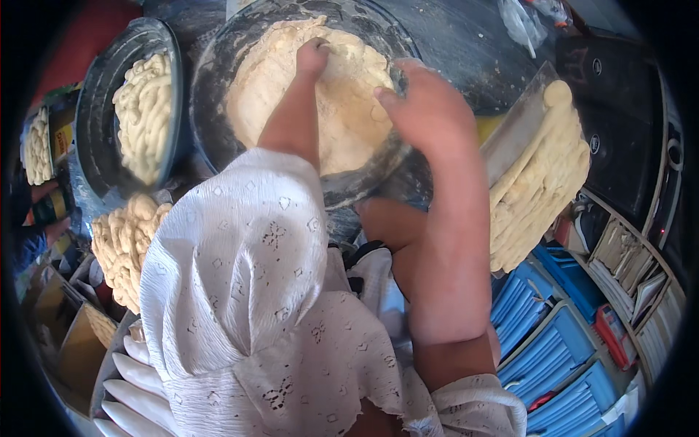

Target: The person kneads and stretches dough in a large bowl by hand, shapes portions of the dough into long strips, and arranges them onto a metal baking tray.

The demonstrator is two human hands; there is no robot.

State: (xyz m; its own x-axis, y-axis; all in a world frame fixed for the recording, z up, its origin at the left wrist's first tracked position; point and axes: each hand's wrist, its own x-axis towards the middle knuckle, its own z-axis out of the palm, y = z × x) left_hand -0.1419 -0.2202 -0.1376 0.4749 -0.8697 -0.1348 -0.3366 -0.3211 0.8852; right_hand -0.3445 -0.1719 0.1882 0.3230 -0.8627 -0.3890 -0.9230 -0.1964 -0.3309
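A wide black basin (205,80) in front of me holds a large pale mass of dough or flour (269,95), with a smoother tan patch toward its near right side. My left hand (313,60) is closed in a fist and presses into the far middle of this mass. Its fingers are partly hidden, so I cannot make out whether it grips a piece. At the basin's right rim rests my right hand (437,109). Its thumb points inward over the mass while the other fingers curl around the rim, mostly out of sight.
A dark oval basin (87,124) with lumpy dough strips (145,116) stands at left. Nearer are golden knobbly pieces (124,244). A slab of pale dough (542,182) lies on the right. Beyond it are black panels (608,109), blue bins (561,342) and a red object (615,335).
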